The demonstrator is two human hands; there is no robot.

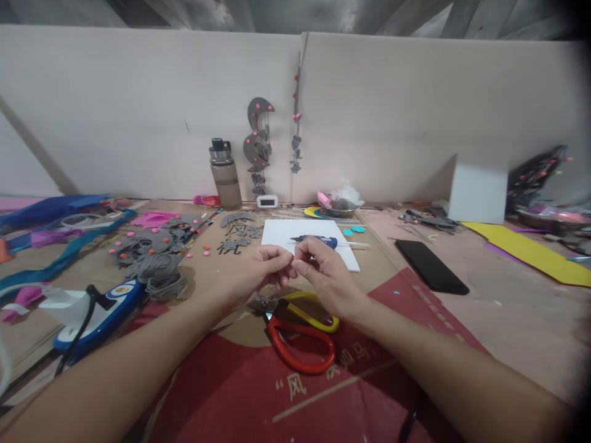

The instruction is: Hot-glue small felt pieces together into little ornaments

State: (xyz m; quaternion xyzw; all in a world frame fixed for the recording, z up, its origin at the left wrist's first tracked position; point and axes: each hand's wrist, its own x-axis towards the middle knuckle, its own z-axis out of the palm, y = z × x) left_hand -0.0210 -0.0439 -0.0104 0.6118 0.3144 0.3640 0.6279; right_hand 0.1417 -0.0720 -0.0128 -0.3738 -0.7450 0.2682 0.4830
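My left hand (263, 269) and my right hand (321, 267) meet fingertip to fingertip over the middle of the table. Both are closed in a pinch; whatever lies between the fingers is too small or too hidden to name. Just beneath them lie scissors with one red and one yellow handle (302, 363), their blades partly covered by my left hand. Behind my right hand a blue glue gun (318, 240) rests on a white board (281, 231). Grey felt cut-outs (239, 229) lie beyond my left hand.
At left are a blue-and-white power strip (99, 323), grey cord (157, 274) and felt pieces with pink beads (159, 240). A bottle (226, 175) and a small clock (267, 201) stand at the back. To the right lie a black phone (431, 264) and a yellow sheet (530, 249).
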